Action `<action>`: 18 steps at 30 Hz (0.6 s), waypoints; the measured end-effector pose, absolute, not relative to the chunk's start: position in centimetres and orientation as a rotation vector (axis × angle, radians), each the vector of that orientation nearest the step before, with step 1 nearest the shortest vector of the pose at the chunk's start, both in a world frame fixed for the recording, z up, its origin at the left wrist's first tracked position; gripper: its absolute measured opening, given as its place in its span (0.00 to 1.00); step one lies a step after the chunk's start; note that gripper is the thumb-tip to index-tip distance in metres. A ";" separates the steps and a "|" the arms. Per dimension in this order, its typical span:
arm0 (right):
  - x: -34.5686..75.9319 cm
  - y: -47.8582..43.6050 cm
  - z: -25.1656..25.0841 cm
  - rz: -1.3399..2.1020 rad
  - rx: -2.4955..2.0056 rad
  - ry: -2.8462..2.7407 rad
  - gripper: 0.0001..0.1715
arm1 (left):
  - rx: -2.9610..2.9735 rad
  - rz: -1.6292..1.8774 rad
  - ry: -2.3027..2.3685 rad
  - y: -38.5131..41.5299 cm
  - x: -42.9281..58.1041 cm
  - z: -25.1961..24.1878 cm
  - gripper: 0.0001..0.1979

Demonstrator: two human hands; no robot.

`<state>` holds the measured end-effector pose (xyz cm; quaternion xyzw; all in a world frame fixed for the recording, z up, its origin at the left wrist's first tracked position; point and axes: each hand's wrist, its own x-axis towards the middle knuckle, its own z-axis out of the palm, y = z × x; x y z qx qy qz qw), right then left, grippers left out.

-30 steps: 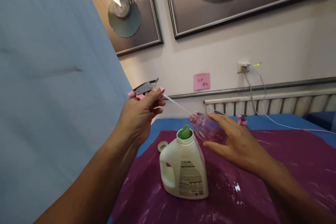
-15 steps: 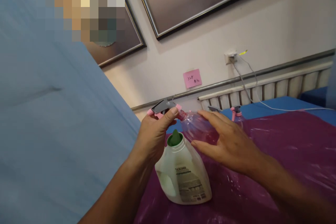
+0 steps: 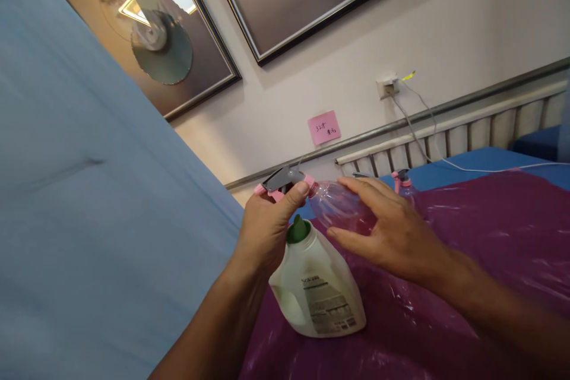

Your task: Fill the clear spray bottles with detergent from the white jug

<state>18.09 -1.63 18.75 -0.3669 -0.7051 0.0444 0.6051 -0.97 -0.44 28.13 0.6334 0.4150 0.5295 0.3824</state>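
My left hand [image 3: 267, 225] is closed round a pink and grey trigger sprayer head [image 3: 282, 181], which sits at the neck of a clear plastic spray bottle [image 3: 336, 205]. My right hand [image 3: 392, 231] grips that bottle's body, tilted on its side, with fingers curled over it. Just below both hands stands a white detergent jug [image 3: 318, 288] with a green open spout [image 3: 297, 230] and a printed label, resting on the purple plastic sheet [image 3: 481, 249].
A second pink-topped spray bottle [image 3: 403, 181] stands behind my right hand. A blue cloth [image 3: 89, 219] fills the left. On the wall are framed pictures [image 3: 173, 41], a pink note [image 3: 323, 127], a socket with a white cable [image 3: 387, 88] and a radiator [image 3: 467, 136].
My left hand brought the sprayer head, with its tube, down into the bottle's neck. The view has tilted and shifted left. The jug's loose cap is no longer in sight.
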 end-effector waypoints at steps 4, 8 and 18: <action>18.3 -1.7 18.8 0.270 -0.849 -1.607 0.38 | 1.644 1.293 1.014 -0.5 -1.2 28.3 0.14; 18.3 -1.3 18.4 0.728 -0.801 -1.535 0.46 | 1.636 1.224 0.931 -0.9 -1.7 28.5 0.14; 18.1 -2.0 18.9 1.076 -0.579 -1.401 0.35 | 1.636 1.372 0.801 -0.8 -1.7 27.9 0.17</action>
